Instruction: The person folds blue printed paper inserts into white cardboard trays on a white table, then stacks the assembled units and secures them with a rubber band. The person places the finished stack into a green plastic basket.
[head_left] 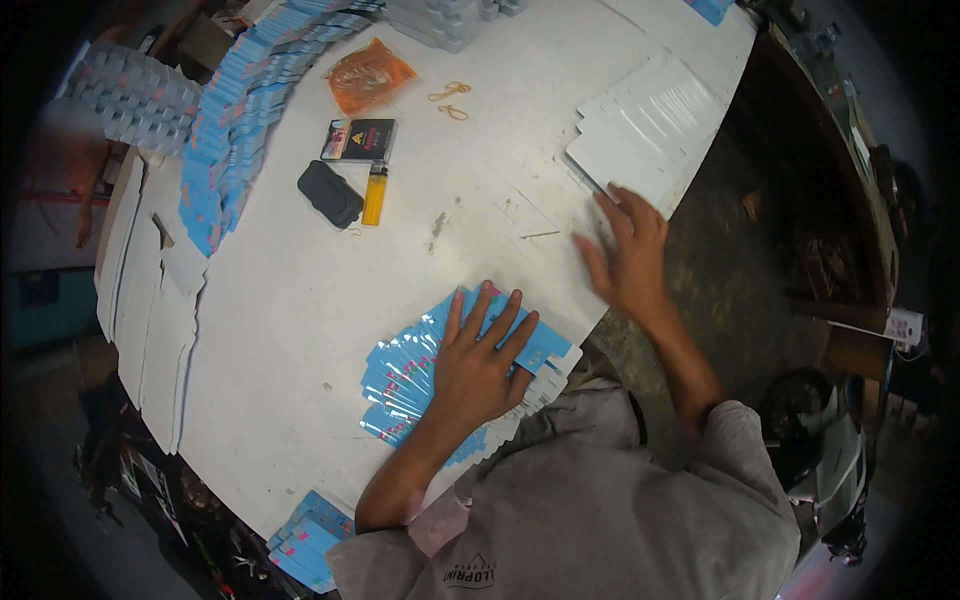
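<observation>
My left hand (478, 365) lies flat, fingers spread, on a fanned-out pile of flat blue printed cartons (398, 372) at the table's near edge. White flaps stick out along the pile's right side. Farther right, my right hand (636, 255) has its thumb and fingers apart and holds nothing. Its fingertips are at the near corner of a stack of flat white cartons (650, 130) with stepped edges; whether they touch it I cannot tell.
On the white table (300, 300) are a black pouch (330, 194), yellow lighter (374, 197), dark small box (358, 140), orange-filled plastic bag (367, 78) and rubber bands (450, 100). A long row of blue cartons (235, 110) curves along the far left. More blue cartons (308, 540) lie at the near left.
</observation>
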